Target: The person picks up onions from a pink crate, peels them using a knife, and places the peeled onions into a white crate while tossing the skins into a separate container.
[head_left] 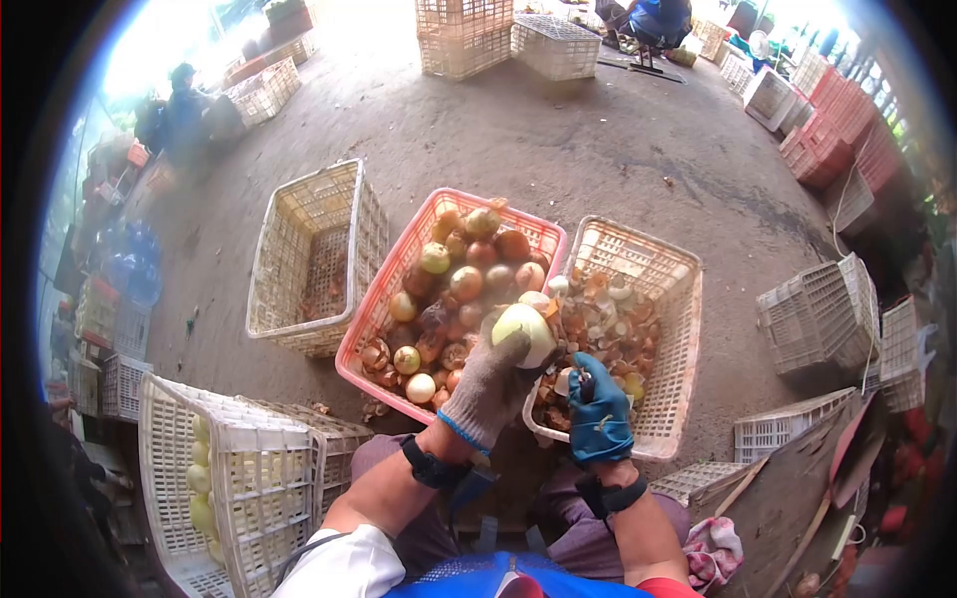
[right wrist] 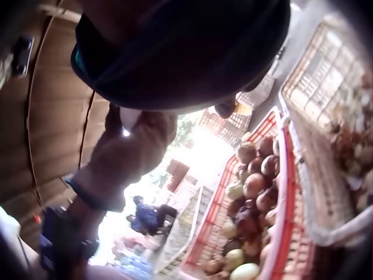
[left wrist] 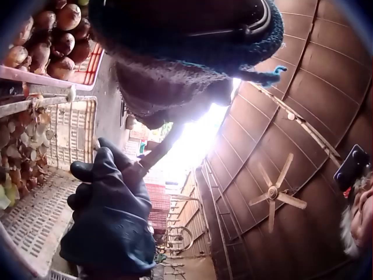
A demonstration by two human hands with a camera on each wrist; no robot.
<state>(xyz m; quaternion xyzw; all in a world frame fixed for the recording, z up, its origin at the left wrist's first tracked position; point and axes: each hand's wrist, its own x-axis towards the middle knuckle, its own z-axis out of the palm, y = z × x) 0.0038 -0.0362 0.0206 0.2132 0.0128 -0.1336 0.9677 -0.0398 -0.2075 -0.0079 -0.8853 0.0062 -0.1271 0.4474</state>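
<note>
In a pale knit glove, my left hand (head_left: 488, 384) grips a large peeled onion (head_left: 525, 331), whitish-green, between thumb and fingers. The onion is held over the gap between a pink crate (head_left: 357, 317) of brown unpeeled onions and a white crate (head_left: 682, 349) of onion skins. My right hand (head_left: 601, 419), in a blue rubber glove, is curled above the near part of the skins crate. From its fist a short blade-like strip (left wrist: 154, 154) sticks out in the left wrist view; I cannot tell its exact kind. The right wrist view shows the left glove (right wrist: 125, 160) from the side.
A white crate (head_left: 279, 214) with a few scraps stands left of the pink one. At lower left a white crate (head_left: 269, 488) holds pale onions. Stacked crates (head_left: 832, 140) line the right side; more (head_left: 464, 40) stand at the back, near a seated person (head_left: 658, 22).
</note>
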